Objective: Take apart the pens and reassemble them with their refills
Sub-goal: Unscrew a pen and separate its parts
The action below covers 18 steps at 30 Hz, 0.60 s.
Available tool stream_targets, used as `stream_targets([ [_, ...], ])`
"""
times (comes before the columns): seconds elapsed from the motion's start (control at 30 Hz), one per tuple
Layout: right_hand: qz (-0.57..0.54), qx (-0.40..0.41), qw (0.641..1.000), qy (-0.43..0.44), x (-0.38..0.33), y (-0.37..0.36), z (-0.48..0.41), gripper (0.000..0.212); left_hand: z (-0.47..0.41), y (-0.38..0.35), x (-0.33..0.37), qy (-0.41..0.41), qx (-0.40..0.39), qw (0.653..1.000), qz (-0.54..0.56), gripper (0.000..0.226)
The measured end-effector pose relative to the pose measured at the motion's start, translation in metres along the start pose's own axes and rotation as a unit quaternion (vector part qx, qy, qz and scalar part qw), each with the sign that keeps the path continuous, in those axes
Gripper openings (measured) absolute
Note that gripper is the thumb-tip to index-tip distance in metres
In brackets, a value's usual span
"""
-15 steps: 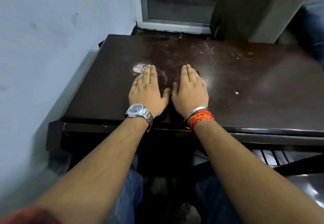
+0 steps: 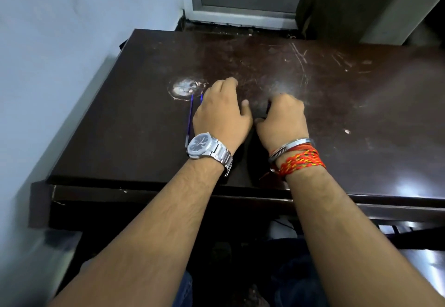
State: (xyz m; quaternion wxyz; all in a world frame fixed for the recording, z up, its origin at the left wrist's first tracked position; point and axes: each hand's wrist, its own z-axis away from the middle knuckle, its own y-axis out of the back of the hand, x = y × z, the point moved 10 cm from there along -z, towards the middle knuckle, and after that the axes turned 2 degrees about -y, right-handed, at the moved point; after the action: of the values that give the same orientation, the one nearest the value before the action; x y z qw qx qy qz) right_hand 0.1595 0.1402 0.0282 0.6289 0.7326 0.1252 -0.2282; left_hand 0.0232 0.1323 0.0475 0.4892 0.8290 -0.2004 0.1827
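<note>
Your left hand (image 2: 221, 111) and right hand (image 2: 283, 120) both sit knuckles-up on the scratched dark table (image 2: 361, 114), fingers curled under, and honestly I can't tell if either is grasping anything. 1 thin blue pen (image 2: 190, 119) lies flat on the table just beside the left hand's outer edge, with another blue tip (image 2: 201, 97) poking out by that hand's fingers.
</note>
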Motion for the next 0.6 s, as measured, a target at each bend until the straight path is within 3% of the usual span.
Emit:
stream_targets([
  [0.1, -0.045, -0.002, 0.998, -0.042, 0.01, -0.001, -0.001, 0.008, 0.0, 0.005, 0.006, 0.002, 0.001, 0.999, 0.041, 0.03],
  [0.2, -0.101, 0.022, 0.994, -0.045, 0.008, 0.001, 0.002, 0.013, 0.002, -0.005, -0.006, 0.073, -0.035, 0.988, 0.129, 0.023],
  [0.3, -0.215, 0.05, 0.974, -0.04, 0.001, 0.01, 0.005, 0.01, 0.004, -0.016, -0.023, 0.167, -0.054, 0.957, 0.23, 0.02],
  [0.37, -0.313, 0.035, 0.947, -0.061, 0.001, 0.005, 0.008, 0.016, 0.006, -0.029, -0.028, 0.212, -0.106, 0.931, 0.278, 0.031],
  [0.43, -0.376, 0.018, 0.923, -0.077, 0.0, -0.004, 0.009, 0.02, 0.01, -0.038, -0.026, 0.241, -0.155, 0.898, 0.335, 0.036],
  [0.5, -0.405, 0.009, 0.911, -0.082, -0.003, -0.009, 0.01, 0.025, 0.011, -0.039, -0.024, 0.255, -0.154, 0.869, 0.395, 0.03],
  [0.6, -0.428, 0.004, 0.9, -0.086, -0.007, -0.012, 0.011, 0.029, 0.006, -0.031, -0.024, 0.238, -0.121, 0.872, 0.411, 0.022],
])
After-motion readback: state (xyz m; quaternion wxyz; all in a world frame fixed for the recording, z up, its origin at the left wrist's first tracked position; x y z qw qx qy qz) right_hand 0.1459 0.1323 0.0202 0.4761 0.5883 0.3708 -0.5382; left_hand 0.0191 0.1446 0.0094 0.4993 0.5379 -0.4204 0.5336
